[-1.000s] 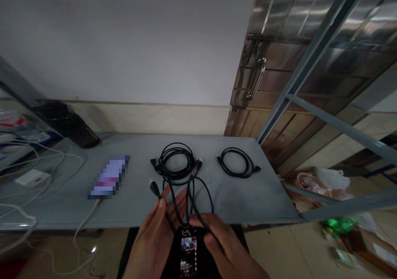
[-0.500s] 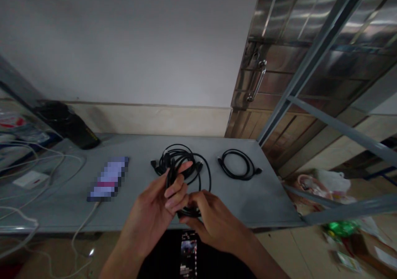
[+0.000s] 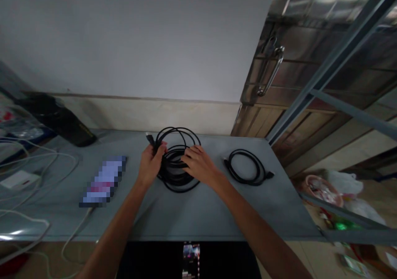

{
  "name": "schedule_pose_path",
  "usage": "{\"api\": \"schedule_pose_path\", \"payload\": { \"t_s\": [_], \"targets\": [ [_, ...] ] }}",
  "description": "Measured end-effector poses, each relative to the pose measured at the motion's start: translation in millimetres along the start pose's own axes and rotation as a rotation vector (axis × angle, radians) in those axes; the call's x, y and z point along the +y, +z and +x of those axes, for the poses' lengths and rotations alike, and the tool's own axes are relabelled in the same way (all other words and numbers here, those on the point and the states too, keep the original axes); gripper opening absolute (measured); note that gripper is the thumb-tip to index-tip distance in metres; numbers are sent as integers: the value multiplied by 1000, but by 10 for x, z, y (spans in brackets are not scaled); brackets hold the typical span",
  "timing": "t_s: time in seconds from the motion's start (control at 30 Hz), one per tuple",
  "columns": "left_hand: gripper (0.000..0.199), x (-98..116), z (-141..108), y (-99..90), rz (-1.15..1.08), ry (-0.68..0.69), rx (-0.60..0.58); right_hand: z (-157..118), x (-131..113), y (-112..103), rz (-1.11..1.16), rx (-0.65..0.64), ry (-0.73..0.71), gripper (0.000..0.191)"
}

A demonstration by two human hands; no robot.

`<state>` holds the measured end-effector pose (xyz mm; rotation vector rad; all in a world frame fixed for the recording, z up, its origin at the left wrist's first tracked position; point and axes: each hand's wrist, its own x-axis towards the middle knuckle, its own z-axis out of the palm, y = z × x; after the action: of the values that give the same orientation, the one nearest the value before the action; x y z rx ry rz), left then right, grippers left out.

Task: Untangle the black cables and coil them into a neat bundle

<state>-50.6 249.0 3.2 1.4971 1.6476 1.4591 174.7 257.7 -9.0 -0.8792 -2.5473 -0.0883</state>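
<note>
A bundle of coiled black cables (image 3: 178,180) lies on the grey tabletop (image 3: 186,217), in front of me. My left hand (image 3: 151,162) closes around the left side of the coils, thumb on top. Just above it a cable plug (image 3: 150,139) sticks out to the upper left. On the right side of the same bundle, my right hand (image 3: 198,163) has its fingers curled over the loops; its fingertips are partly hidden. Apart from the bundle, a smaller black cable coil (image 3: 248,182) rests to the right, a plug at its right end.
A phone (image 3: 104,180) with a blurred screen lies left, a white cable attached. Farther left are a white adapter (image 3: 20,180), loose white cables and a dark bottle-shaped object (image 3: 58,120). Another lit phone (image 3: 191,260) is on my lap. A metal frame post (image 3: 322,70) rises right.
Both hands have moved forward, away from my body, bringing the held cable onto the bundle on the tabletop. The camera view has shifted slightly.
</note>
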Motion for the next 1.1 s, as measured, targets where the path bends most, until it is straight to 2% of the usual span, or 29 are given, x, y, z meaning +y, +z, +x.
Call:
{"api": "schedule_pose_path", "payload": {
  "t_s": [0.1, 0.17, 0.23, 0.33, 0.5, 0.6, 0.83, 0.97, 1.1],
  "targets": [
    [37, -267, 11, 2, 209, 15, 61, -49, 25, 261, 120, 45, 38, 21],
    [34, -357, 2, 0, 269, 8, 32, -93, 20, 348, 197, 71, 71, 28],
    [32, -402, 0, 4, 281, -5, -7, -122, 18, 371, 258, 100, 103, 36],
    [39, -429, -6, 19, 302, -17, 6, -142, 27, 355, 322, 131, 140, 52],
    [62, -417, -42, 29, 273, -26, 34, -154, 28, 339, 348, 171, 174, 68],
    [74, -407, -53, 21, 265, -65, 42, -157, 14, 330, 350, 196, 195, 64],
    [58, -390, -66, -17, 233, -67, 66, -139, 44, 364, 403, 269, 271, 30],
    [50, -376, -66, -31, 288, -100, 95, -138, 83, 367, 401, 348, 352, 28],
    [49, -378, -65, -27, 318, -89, 65, -143, 130, 342, 419, 451, 458, 32]
  ]
}}
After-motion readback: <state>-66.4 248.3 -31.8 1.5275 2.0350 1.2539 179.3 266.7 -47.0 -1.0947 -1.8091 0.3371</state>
